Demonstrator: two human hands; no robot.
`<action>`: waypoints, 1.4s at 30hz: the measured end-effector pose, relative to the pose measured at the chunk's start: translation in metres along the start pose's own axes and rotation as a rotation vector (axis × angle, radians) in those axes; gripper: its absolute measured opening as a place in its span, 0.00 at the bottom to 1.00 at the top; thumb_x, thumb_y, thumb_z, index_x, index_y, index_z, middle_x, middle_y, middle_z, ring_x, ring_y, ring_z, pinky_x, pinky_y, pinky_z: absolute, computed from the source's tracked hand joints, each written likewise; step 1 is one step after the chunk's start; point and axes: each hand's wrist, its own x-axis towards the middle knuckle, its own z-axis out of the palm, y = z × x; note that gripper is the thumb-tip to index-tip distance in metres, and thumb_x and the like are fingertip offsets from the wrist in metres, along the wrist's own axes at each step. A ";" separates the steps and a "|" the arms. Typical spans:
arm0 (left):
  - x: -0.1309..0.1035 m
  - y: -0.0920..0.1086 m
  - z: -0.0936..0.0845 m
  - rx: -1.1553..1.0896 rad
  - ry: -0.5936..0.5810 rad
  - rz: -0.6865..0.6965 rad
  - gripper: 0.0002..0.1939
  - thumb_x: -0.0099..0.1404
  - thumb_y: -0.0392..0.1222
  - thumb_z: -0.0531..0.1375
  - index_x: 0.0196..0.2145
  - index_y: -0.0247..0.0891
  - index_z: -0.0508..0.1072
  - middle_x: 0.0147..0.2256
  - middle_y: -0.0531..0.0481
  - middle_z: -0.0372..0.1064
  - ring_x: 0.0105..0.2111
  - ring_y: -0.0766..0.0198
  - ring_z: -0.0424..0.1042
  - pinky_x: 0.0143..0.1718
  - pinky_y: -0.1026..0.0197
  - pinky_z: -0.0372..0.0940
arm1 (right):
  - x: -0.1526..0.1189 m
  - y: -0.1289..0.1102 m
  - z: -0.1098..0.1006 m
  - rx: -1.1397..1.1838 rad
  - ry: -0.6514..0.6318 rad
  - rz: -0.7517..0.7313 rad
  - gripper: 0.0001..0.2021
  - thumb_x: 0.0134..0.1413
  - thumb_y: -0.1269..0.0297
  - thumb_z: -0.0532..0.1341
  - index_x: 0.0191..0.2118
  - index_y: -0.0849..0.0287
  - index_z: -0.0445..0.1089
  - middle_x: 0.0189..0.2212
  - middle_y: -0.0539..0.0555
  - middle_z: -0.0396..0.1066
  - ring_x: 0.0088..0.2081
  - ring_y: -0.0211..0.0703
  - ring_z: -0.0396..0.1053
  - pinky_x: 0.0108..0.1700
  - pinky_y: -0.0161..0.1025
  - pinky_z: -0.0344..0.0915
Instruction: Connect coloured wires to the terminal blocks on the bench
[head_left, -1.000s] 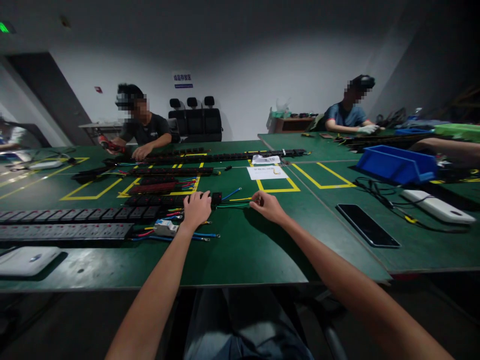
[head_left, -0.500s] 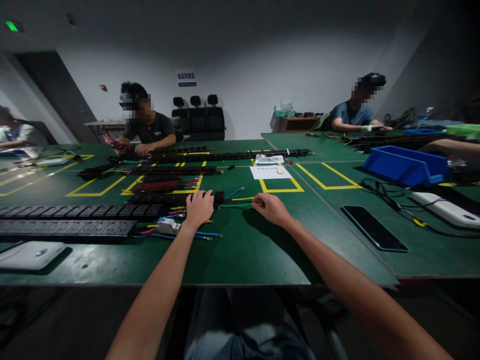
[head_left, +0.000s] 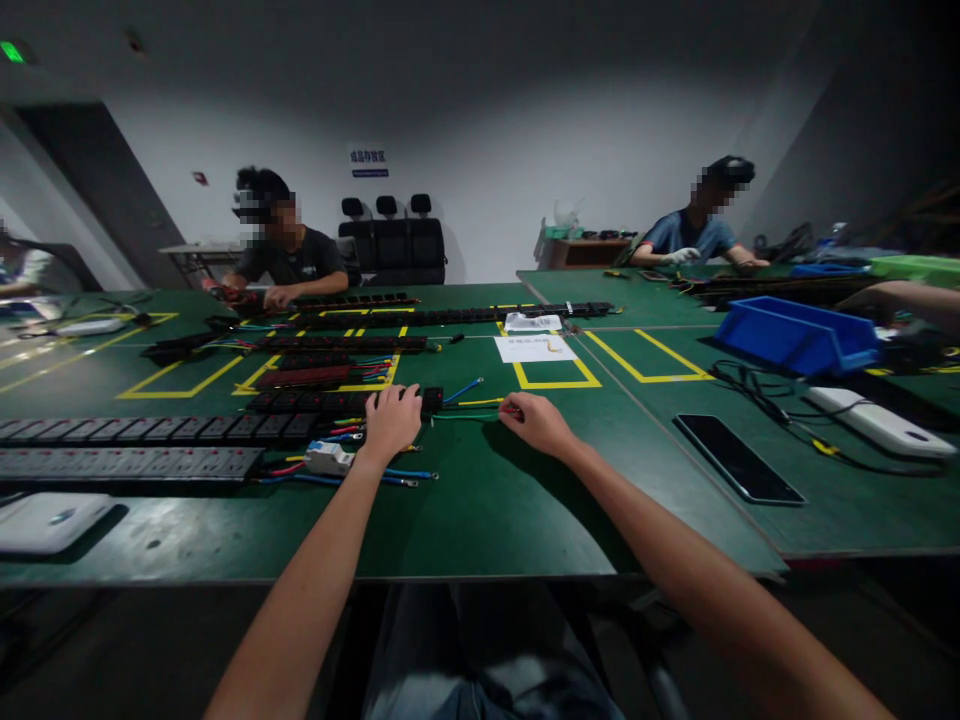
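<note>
My left hand (head_left: 391, 422) rests over the end of a black power strip (head_left: 300, 401), its fingers curled across it. Green and yellow wires (head_left: 471, 415) run right from that end to my right hand (head_left: 534, 422), which pinches their ends between thumb and fingers. The wire tips are hidden in the pinch. A blue wire (head_left: 463, 391) from the same end angles up and away, loose. Left of my left wrist, nearer me, lie two longer grey power strips (head_left: 127, 464) and a small white-and-blue breaker-like block (head_left: 328, 458) with coloured wires.
Yellow tape outlines mark the green table (head_left: 480, 520). A phone (head_left: 739, 458), a white device with a cable (head_left: 879, 420) and a blue bin (head_left: 799, 335) lie right. A white box (head_left: 52, 522) lies left. Co-workers sit across the table; another person's forearm (head_left: 900, 298) reaches in at right.
My hands keep the same holds with hardly any movement. The view has shifted slightly. The co-worker at far right has spread their hands apart.
</note>
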 end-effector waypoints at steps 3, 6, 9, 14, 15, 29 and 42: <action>0.000 0.000 -0.001 0.001 0.000 -0.001 0.23 0.76 0.45 0.47 0.61 0.41 0.72 0.59 0.38 0.70 0.60 0.48 0.65 0.63 0.39 0.55 | 0.002 0.001 0.000 -0.017 -0.004 0.039 0.04 0.63 0.64 0.63 0.39 0.55 0.74 0.33 0.51 0.75 0.34 0.40 0.69 0.35 0.34 0.57; 0.000 0.000 -0.002 -0.005 0.000 -0.001 0.23 0.76 0.46 0.47 0.61 0.41 0.71 0.59 0.38 0.70 0.60 0.47 0.65 0.63 0.39 0.55 | 0.004 0.001 0.000 -0.037 -0.018 0.162 0.04 0.62 0.61 0.64 0.39 0.53 0.75 0.33 0.50 0.76 0.34 0.40 0.70 0.33 0.34 0.55; 0.000 0.000 -0.001 -0.013 -0.005 -0.002 0.23 0.76 0.46 0.46 0.61 0.41 0.71 0.59 0.38 0.70 0.61 0.47 0.65 0.63 0.38 0.55 | 0.005 -0.001 0.000 -0.033 -0.040 0.235 0.05 0.61 0.60 0.64 0.37 0.53 0.75 0.33 0.50 0.77 0.34 0.40 0.71 0.32 0.34 0.54; 0.000 -0.001 0.000 -0.006 -0.002 -0.007 0.23 0.76 0.46 0.46 0.61 0.42 0.71 0.59 0.38 0.69 0.61 0.48 0.65 0.64 0.39 0.54 | 0.002 -0.003 -0.002 -0.039 -0.053 0.196 0.05 0.61 0.60 0.64 0.37 0.52 0.75 0.32 0.50 0.77 0.33 0.41 0.71 0.31 0.34 0.54; 0.000 -0.001 0.001 -0.006 0.000 -0.008 0.23 0.76 0.46 0.46 0.61 0.42 0.71 0.59 0.38 0.69 0.61 0.48 0.65 0.63 0.39 0.54 | 0.002 -0.003 -0.002 -0.038 -0.055 0.192 0.05 0.61 0.60 0.64 0.37 0.52 0.75 0.32 0.50 0.77 0.33 0.41 0.71 0.31 0.34 0.54; 0.000 -0.004 0.005 0.006 0.025 -0.001 0.23 0.76 0.46 0.47 0.61 0.43 0.72 0.58 0.39 0.70 0.60 0.49 0.66 0.63 0.41 0.55 | 0.003 0.001 0.001 -0.028 -0.080 0.205 0.05 0.61 0.59 0.64 0.37 0.53 0.75 0.32 0.50 0.77 0.32 0.40 0.70 0.30 0.34 0.52; 0.001 -0.003 0.001 0.002 -0.006 -0.004 0.23 0.76 0.46 0.46 0.61 0.43 0.71 0.59 0.39 0.70 0.60 0.48 0.65 0.63 0.41 0.55 | 0.003 0.004 0.002 -0.020 -0.082 0.169 0.05 0.61 0.60 0.64 0.37 0.53 0.74 0.32 0.50 0.76 0.32 0.40 0.70 0.30 0.34 0.53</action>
